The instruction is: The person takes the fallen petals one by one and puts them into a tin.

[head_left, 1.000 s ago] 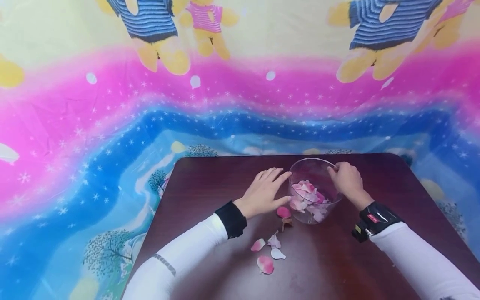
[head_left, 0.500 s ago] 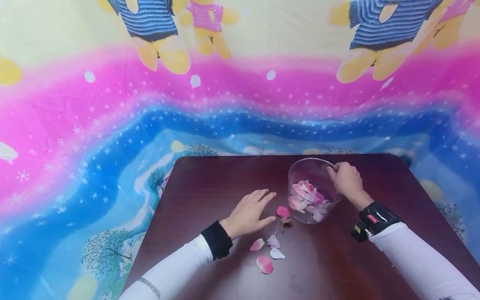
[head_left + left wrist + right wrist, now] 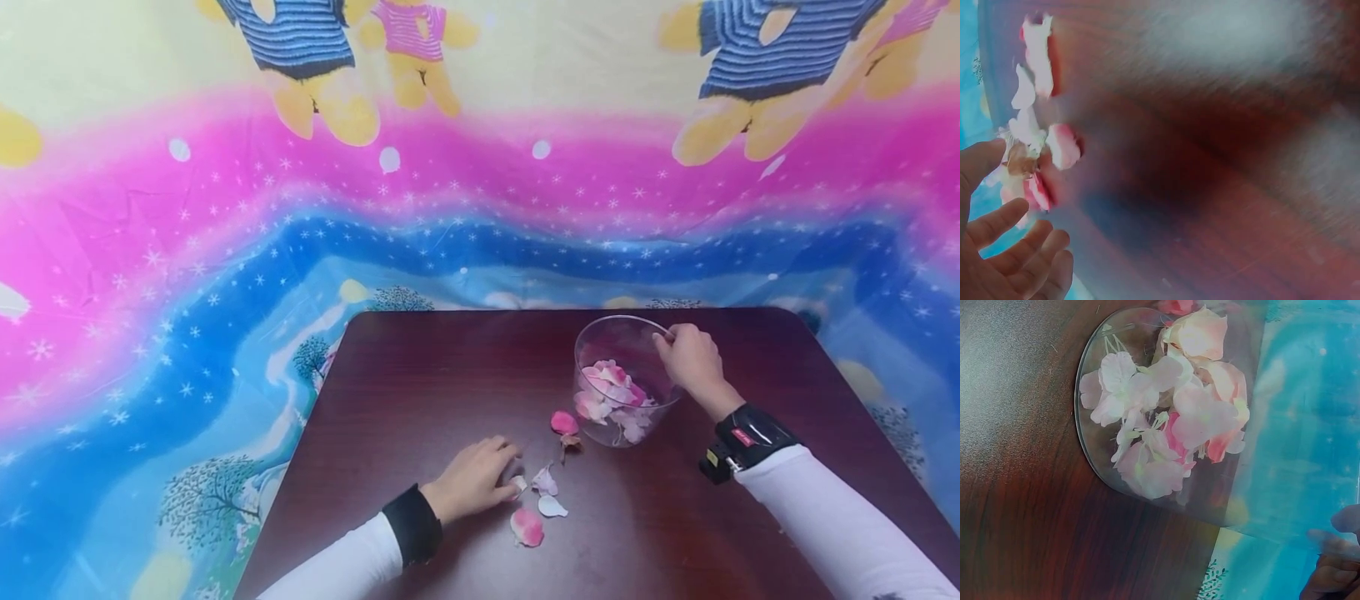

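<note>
A clear round container (image 3: 581,367) holding several pink and white flower petals (image 3: 609,383) stands on the dark wooden table. My right hand (image 3: 693,360) grips its rim on the right side; in the right wrist view petals (image 3: 1147,456) show through the clear wall. Lower left, my left hand (image 3: 472,477) is at a pale petal (image 3: 519,483), partly covering it in the head view. Its thumb and fingers are apart in the left wrist view, with a pink-and-white petal (image 3: 1064,147) beyond the fingertips.
More loose pieces lie between my left hand and the container: a bright pink petal (image 3: 564,422), a brown dried piece (image 3: 571,442), a pale lilac flower (image 3: 545,481), a white petal (image 3: 552,506) and a pink-white petal (image 3: 527,527). A printed cloth (image 3: 480,192) hangs behind the table.
My left hand has left the container's side and moved down and left to the loose petals. The right hand stays on the rim and the container has hardly moved.
</note>
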`<state>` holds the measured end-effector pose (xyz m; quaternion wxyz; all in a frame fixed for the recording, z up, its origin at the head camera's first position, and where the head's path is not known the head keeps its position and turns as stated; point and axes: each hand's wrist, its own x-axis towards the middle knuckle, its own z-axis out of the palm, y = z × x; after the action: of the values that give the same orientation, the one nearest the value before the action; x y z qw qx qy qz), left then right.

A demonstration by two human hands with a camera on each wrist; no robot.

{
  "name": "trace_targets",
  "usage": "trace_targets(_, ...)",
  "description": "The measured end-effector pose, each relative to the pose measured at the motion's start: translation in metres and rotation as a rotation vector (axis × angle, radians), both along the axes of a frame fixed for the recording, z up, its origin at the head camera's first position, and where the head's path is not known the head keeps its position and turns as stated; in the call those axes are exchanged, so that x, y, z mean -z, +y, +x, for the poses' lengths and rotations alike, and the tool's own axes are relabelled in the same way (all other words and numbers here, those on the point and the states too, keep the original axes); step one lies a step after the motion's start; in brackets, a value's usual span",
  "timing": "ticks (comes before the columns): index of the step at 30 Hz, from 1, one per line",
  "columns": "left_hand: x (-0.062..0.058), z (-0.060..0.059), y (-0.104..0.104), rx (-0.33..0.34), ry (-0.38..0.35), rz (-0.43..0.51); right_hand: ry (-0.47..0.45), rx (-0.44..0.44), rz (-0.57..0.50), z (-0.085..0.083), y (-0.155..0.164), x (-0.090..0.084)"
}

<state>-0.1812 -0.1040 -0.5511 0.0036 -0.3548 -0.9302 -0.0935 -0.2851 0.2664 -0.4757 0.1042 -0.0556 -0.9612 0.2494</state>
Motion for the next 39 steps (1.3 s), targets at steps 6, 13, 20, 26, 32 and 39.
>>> trace_targets(6,0.011,0.008,-0.003,0.041,-0.014,-0.008,-0.002,-0.006,0.0,0.0,0.0,0.0)
trace_targets(13,0.021,0.015,-0.001,0.051,-0.03,-0.003,-0.007,-0.01,0.0,0.001,-0.001,-0.001)
trace_targets(20,0.027,0.018,0.004,0.021,-0.073,0.055,-0.011,-0.014,-0.007,0.002,-0.001,-0.003)
trace_targets(26,0.026,0.022,0.006,0.009,-0.08,0.073,-0.023,-0.008,-0.009,0.004,-0.003,-0.003)
trace_targets(32,0.02,0.02,0.006,0.021,-0.104,0.143,-0.022,-0.009,-0.008,0.003,-0.003,-0.003)
trace_targets(39,-0.004,0.01,0.015,0.089,0.054,0.217,-0.016,-0.007,-0.005,0.002,-0.003,-0.003)
